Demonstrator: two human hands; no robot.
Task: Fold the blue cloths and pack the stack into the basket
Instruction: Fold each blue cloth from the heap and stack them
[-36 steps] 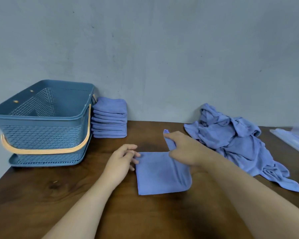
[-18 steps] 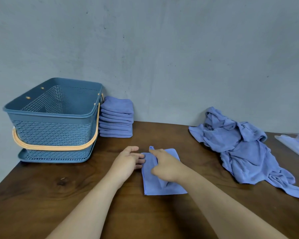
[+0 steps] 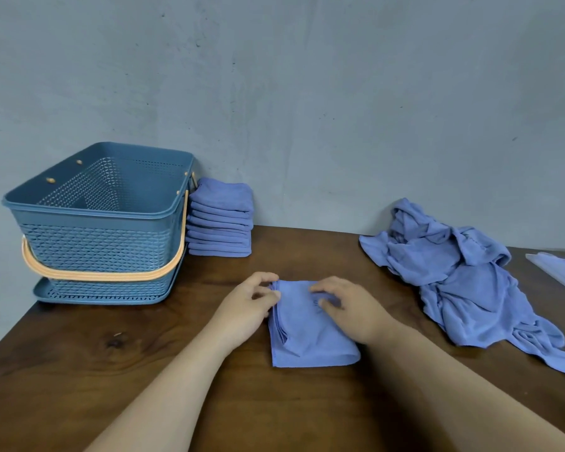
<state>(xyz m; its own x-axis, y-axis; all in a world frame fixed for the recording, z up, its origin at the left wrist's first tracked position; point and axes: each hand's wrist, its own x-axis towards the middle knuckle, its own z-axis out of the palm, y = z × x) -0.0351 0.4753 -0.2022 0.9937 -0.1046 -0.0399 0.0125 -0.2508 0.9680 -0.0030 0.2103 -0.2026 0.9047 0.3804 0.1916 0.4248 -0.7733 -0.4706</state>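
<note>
We take the blue basket (image 3: 95, 243) as our landmark. It stands at the far left of the worktop (image 3: 79, 370), close to the grey wall (image 3: 307, 93), with its orange handle (image 3: 101, 275) folded down across the near side. The worktop's left edge runs just outside the basket's foot.

Just beside the basket's right wall sits the stack of folded cloths (image 3: 221, 220). Its creased edges face us, and its back is near the wall. Whether it touches the basket we cannot tell.

To the right of the basket and nearer to us, the folded cloth (image 3: 310, 334) lies flat on the wood. Its layered edges are on the side facing the basket, and its rounded fold is on the side away from it. Our left hand (image 3: 248, 305) is curled at the far corner on the basket's side, its fingertips pinching the layered edge there. Our right hand (image 3: 353, 311) rests on top of the cloth with loosely bent fingers, pressing down and gripping nothing that we can see.

A band of bare wood lies between the basket and this cloth, and more lies in front of the basket.

Far to the right of the basket, well apart from it, the heap of unfolded cloths (image 3: 463, 278) sprawls from the wall towards us. A strip of wood separates it from our right forearm. Beyond the heap, a clear plastic bag (image 3: 558, 269) is cut off by the edge of the picture.
</note>
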